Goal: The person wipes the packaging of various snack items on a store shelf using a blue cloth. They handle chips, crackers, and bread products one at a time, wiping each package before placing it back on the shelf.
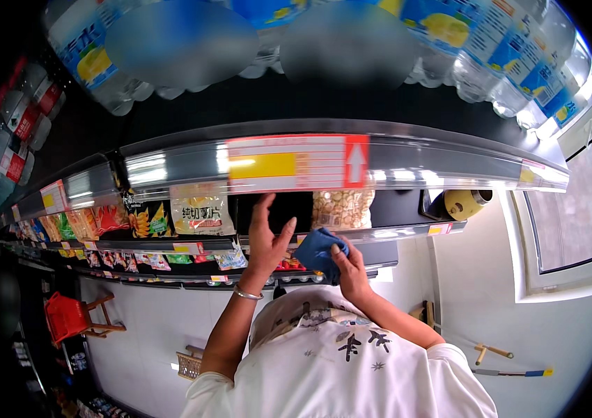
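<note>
Bunched in my right hand [352, 269] is a blue cloth [322, 253], held in front of the edge of a snack shelf [385, 233]. My left hand [268, 240], with a bangle at the wrist, has its fingers apart and holds nothing. Its fingertips reach up toward a dark gap in that shelf, just under the large price tag [296, 163]. Left of the gap stands a clear-and-yellow bag of potato chips [201, 210]. On the other side, just above the cloth, is a transparent bag of pale, round snacks [343, 209].
Bottled drinks with blue lemon labels [445, 26] fill the upper shelf close overhead. A yellow cylindrical container [466, 202] lies at the snack shelf's right end. Behind are a red basket [66, 316] on a wooden stool [102, 318] and a pole [515, 372] on the floor.
</note>
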{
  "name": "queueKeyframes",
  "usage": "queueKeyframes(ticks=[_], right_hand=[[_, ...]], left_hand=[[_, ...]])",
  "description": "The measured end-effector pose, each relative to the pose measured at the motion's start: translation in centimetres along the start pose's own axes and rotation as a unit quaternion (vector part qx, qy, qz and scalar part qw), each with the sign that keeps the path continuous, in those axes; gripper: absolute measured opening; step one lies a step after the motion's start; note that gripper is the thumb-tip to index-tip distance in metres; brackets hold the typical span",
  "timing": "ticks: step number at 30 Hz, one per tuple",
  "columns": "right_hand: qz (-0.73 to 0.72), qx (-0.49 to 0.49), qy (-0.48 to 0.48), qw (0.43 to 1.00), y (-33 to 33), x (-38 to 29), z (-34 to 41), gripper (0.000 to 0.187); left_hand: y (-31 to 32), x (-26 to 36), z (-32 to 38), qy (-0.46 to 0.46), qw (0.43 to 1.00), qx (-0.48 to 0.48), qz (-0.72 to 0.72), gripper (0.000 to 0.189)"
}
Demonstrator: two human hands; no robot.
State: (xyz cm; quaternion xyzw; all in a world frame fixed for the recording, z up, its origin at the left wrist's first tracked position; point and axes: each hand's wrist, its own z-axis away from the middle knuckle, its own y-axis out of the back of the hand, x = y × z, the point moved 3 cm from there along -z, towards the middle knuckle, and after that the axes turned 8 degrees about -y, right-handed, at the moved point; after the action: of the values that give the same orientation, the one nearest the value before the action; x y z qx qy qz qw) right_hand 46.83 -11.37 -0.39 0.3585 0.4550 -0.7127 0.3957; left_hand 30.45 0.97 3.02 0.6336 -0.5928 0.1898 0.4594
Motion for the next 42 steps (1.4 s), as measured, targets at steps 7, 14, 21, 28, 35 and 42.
queueKeyframes(ticks=[7, 14, 21, 28, 35, 42], right_hand=[[-0.175, 0.105, 0.045, 0.978, 7.7, -5.4, 0.5, 0.036], [-0.139, 0.121, 0.062, 0.981, 11.6, -6.3, -3.7, 0.040], [-0.120, 0.058, 0.018, 0.991, 9.9, -4.7, -5.2, 0.040], [-0.059, 0.012, 0.043, 0.997, 7.2, -5.2, -1.5, 0.046], [0.133, 0.058, 0.210, 0.967, 5.7, -8.6, -1.9, 0.048], [0.567, -0.060, 0.330, 0.753, -5.3, -8.4, 0.1, 0.053]], left_hand=[[-7.6, -0.9, -0.7, 0.105, 0.979, -0.057, 0.164, 0.050], [-10.1, -1.3, -2.1, 0.131, 0.981, -0.053, 0.131, 0.041], [-8.8, 2.5, -2.4, 0.179, 0.921, -0.074, 0.338, 0.049], [-6.0, 2.9, 1.6, 0.311, 0.805, -0.029, 0.504, 0.054], [-4.6, 1.9, 5.1, 0.393, 0.735, 0.024, 0.552, 0.044], [-4.1, 2.2, 7.4, 0.362, 0.767, 0.024, 0.529, 0.045]])
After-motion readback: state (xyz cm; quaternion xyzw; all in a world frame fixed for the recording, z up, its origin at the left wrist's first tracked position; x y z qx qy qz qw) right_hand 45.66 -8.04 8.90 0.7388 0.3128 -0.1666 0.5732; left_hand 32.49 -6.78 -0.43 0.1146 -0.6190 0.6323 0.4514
